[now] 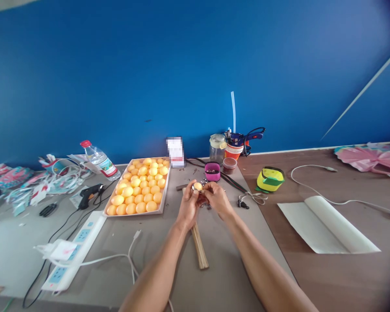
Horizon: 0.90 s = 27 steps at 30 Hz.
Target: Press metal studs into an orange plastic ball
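My left hand [189,204] is closed around a small orange ball [198,186] that looks like a table-tennis ball, with something shiny at its edge. At the ball's right side, my right hand [217,198] has its fingers pinched together; what they grip, if anything, is hidden. Beneath the hands lies a bundle of flat wooden sticks [199,249]. Small shiny metal pieces [209,208] are scattered around the fingers. Just behind stands a purple container [212,175] with small bits inside. To the left, a shallow tray [164,197] holds many similar orange balls.
A power strip [81,242], white cable and glue gun [88,197] lie left, near a tilted bottle [104,164]. Behind are a lidded jar [217,149] and an orange cup [234,151] of tools. Right are a yellow-green roll [270,180] and a curled white sheet [328,225].
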Available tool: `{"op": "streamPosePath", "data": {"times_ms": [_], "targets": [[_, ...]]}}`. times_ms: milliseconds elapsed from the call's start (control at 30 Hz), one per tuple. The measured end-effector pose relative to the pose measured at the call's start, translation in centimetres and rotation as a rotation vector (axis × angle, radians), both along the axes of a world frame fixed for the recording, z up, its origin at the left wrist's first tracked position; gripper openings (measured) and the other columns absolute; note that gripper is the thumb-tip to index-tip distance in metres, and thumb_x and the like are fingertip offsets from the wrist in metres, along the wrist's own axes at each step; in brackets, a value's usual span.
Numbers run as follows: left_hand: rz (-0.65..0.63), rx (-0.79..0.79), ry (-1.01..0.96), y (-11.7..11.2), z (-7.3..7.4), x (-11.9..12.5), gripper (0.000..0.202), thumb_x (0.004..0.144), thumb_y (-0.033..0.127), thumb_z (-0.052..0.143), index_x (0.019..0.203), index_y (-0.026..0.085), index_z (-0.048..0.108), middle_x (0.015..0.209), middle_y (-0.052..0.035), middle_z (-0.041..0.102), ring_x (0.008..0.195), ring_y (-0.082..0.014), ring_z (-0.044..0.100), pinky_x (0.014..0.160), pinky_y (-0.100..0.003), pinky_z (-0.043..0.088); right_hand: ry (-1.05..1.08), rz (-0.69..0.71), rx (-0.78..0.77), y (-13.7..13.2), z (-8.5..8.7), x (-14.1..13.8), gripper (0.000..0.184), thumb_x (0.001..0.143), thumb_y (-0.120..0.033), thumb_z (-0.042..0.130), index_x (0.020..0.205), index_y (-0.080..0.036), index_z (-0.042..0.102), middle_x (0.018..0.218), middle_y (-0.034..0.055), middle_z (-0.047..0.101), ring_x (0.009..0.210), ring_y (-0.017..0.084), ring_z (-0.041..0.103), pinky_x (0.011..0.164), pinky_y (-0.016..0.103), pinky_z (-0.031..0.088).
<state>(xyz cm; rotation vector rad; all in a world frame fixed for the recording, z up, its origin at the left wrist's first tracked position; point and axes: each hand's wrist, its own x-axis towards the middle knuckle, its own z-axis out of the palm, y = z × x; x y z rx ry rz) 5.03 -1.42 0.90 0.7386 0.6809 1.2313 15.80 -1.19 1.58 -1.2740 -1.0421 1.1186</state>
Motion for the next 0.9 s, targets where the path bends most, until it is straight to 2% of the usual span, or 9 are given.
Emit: {"op": "streamPosePath", "data": {"times_ms": [167, 233, 333, 433, 500, 567, 733, 900], "targets": [[-0.076, -0.068, -0.081, 0.3, 0.5, -0.3, 0.043, 0.074, 0.034, 0.070, 0.113, 0.025, 0.053, 0.087, -0.0010, 0.061, 0.071, -0.0134, 0.059, 0.067, -0.027, 0.046, 0.095, 0.030, 0.020, 0.3, 0.1, 0.6, 0.018, 0.067, -0.035, 0.059, 0.071, -0.020, 0.050, 0.051, -0.0069, 0.048, 0.041, 0.008, 0.037, 0.042, 0.022, 0.030], [-0.099, -0.105, -0.122, 0.5, 0.6, -0.6, 0.041, 0.075, 0.035, 0.068, 0.111, 0.023, 0.053, 0.086, -0.0025, 0.063, 0.071, -0.0147, 0.061, 0.071, -0.031, 0.048, 0.036, 0.030, 0.035, 0.3, 0.3, 1.5, 0.019, 0.070, -0.037, 0.056, 0.074, -0.019, 0.054, 0.056, -0.0046, 0.052, 0.043, 0.009, 0.039, 0.045, 0.023, 0.032], [-0.104, -0.138, -0.148, 0.7, 0.6, -1.0, 0.037, 0.078, 0.034, 0.066, 0.110, 0.022, 0.053, 0.087, -0.0047, 0.065, 0.071, -0.0142, 0.062, 0.073, -0.031, 0.048, -0.366, -0.034, 0.082, 0.2, 0.4, 2.9, 0.016, 0.076, -0.029, 0.051, 0.078, -0.018, 0.062, 0.071, 0.0019, 0.062, 0.062, 0.014, 0.053, 0.060, 0.026, 0.039], [-0.108, -0.152, -0.154, 0.7, 0.5, -1.1, 0.036, 0.078, 0.035, 0.066, 0.109, 0.020, 0.054, 0.085, -0.0054, 0.066, 0.069, -0.0136, 0.062, 0.073, -0.031, 0.049, -0.872, -0.031, 0.056, -0.1, 0.2, 3.5, 0.019, 0.079, -0.020, 0.048, 0.087, -0.018, 0.066, 0.094, 0.0082, 0.065, 0.086, 0.019, 0.059, 0.075, 0.029, 0.038], [-0.110, -0.154, -0.146, 0.7, 0.5, -1.0, 0.038, 0.077, 0.035, 0.067, 0.108, 0.019, 0.054, 0.084, -0.0053, 0.066, 0.067, -0.0129, 0.061, 0.072, -0.030, 0.049, -1.129, 0.015, -0.019, -0.3, 0.0, 3.3, 0.021, 0.081, -0.018, 0.048, 0.091, -0.017, 0.066, 0.098, 0.0105, 0.064, 0.088, 0.020, 0.059, 0.077, 0.031, 0.036], [-0.113, -0.148, -0.135, 0.7, 0.5, -0.9, 0.038, 0.075, 0.034, 0.069, 0.107, 0.019, 0.054, 0.083, -0.0048, 0.066, 0.066, -0.0122, 0.061, 0.071, -0.029, 0.049, -1.267, 0.049, -0.068, -0.4, -0.2, 2.9, 0.021, 0.083, -0.018, 0.046, 0.090, -0.017, 0.066, 0.097, 0.0113, 0.064, 0.086, 0.020, 0.060, 0.077, 0.032, 0.034], [-0.136, -0.141, -0.122, 0.7, 0.5, -0.9, 0.036, 0.076, 0.033, 0.069, 0.105, 0.020, 0.054, 0.081, -0.0037, 0.065, 0.066, -0.0114, 0.061, 0.070, -0.028, 0.049, -1.321, 0.037, -0.052, -0.1, -0.7, 2.3, 0.024, 0.085, -0.015, 0.042, 0.086, -0.016, 0.065, 0.095, 0.0105, 0.065, 0.079, 0.018, 0.059, 0.074, 0.031, 0.030], [-0.130, -0.147, -0.130, 0.8, 0.4, -1.0, 0.035, 0.077, 0.033, 0.068, 0.106, 0.020, 0.053, 0.081, -0.0041, 0.065, 0.066, -0.0119, 0.061, 0.070, -0.028, 0.049, -1.257, -0.010, 0.013, 0.1, -1.0, 2.3, 0.023, 0.085, -0.015, 0.043, 0.083, -0.018, 0.065, 0.091, 0.0074, 0.065, 0.083, 0.017, 0.058, 0.074, 0.030, 0.028]]}}
